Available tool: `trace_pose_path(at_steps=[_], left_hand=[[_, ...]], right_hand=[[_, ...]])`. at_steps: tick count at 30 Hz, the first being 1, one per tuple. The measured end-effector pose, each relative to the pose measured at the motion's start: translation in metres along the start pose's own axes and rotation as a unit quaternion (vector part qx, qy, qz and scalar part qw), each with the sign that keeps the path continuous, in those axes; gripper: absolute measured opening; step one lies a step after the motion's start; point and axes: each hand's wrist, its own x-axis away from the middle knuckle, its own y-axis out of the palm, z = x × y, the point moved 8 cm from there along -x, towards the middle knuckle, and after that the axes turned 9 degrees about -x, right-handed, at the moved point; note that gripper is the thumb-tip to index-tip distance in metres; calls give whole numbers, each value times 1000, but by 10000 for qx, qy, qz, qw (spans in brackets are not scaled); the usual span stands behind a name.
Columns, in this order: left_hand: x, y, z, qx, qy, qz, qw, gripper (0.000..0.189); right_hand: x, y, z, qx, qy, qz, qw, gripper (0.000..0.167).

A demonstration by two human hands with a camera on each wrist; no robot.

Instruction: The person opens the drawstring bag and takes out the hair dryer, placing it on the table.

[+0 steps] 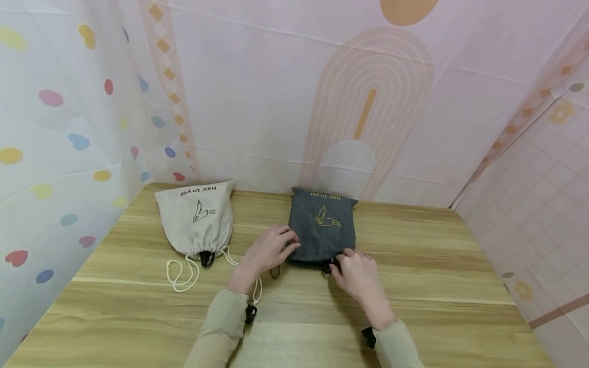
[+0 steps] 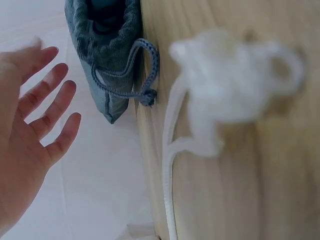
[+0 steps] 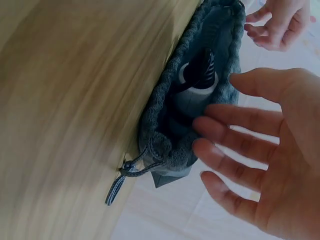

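Observation:
A dark grey-blue drawstring bag printed "Hair Dryer" lies on the table, its gathered mouth facing the person. Inside that mouth, the right wrist view shows a grey hair dryer handle with a black cord end; the rest is hidden. My right hand has its loosely bent fingers at the mouth's right edge, overlapping the rim. Beside the bag's left edge is my left hand, fingers spread and nothing in its grasp. A knotted drawstring loop hangs from the dark bag.
To the left lies a beige drawstring bag, also printed "Hair Dryer", with a black cord end at its gathered neck. Its white cords trail over the wooden table, one passing near the left forearm. Patterned cloth hangs behind.

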Motion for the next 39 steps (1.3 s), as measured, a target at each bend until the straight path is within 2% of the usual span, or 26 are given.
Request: trace_pose_path(at_steps=[2, 5, 12, 20, 30, 33, 39], left_hand=[[0, 1, -1, -142, 39, -41, 9999, 6], [1, 2, -1, -365, 111, -151, 9992, 16], [2, 11, 1, -664, 153, -631, 9957, 31], [1, 17, 3, -962, 257, -914, 9908, 27], [-1, 21, 7, -958, 273, -1101, 9889, 17], [-2, 21, 10, -896, 349, -1135, 9889, 16], [-4, 20, 17, -786, 552, -1090, 9894, 12]], right_hand=[[-2, 1, 1, 17, 185, -62, 9998, 20], [-5, 4, 1, 45, 462, -213, 9987, 25], [-11, 13, 2, -64, 1031, -367, 9940, 37], [-18, 26, 2, -69, 1537, -754, 9852, 43], [-22, 27, 3, 32, 1369, -521, 9892, 39], [-21, 27, 6, -27, 1355, -647, 9887, 38], [-18, 29, 16, -497, 1356, -1014, 9843, 34]])
